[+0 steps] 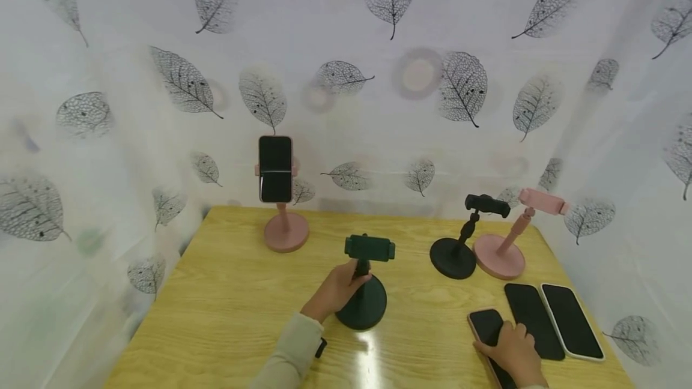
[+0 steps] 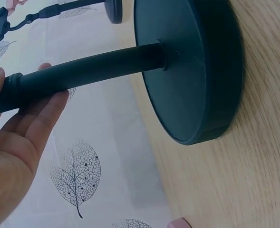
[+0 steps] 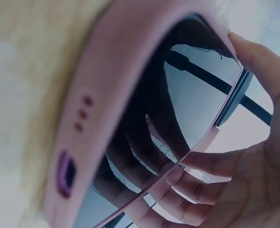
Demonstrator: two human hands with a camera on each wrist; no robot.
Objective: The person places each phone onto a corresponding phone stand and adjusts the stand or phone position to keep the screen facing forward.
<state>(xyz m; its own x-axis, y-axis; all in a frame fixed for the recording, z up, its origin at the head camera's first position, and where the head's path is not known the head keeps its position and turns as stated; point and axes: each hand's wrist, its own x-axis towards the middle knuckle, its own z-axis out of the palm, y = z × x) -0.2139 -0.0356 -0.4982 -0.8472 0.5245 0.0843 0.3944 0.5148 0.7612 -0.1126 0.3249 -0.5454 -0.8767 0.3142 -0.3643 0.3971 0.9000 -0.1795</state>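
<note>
Near the middle of the table, my left hand [image 1: 335, 290] grips the post of a dark green phone stand [image 1: 373, 311]. Its clamp at the top holds nothing, and its round base rests on the wood. In the left wrist view the thumb and fingers are around the upper part of the post. My right hand [image 1: 516, 353] holds a phone in a pink case [image 1: 486, 324] at the front right. The right wrist view has the thumb and fingers on the phone's edges, with the dark screen reflecting them. The phone's lower part is partly covered by the hand in the head view.
Back left, a pink stand [image 1: 286, 233] carries a folding phone [image 1: 276, 168]. A black stand [image 1: 453, 259] and another pink stand [image 1: 500, 257] stand close together at the back right. Beside my right hand lie a black phone [image 1: 535, 320] and a white-edged phone [image 1: 573, 322]. A leaf-print curtain [image 1: 367, 131] surrounds the table.
</note>
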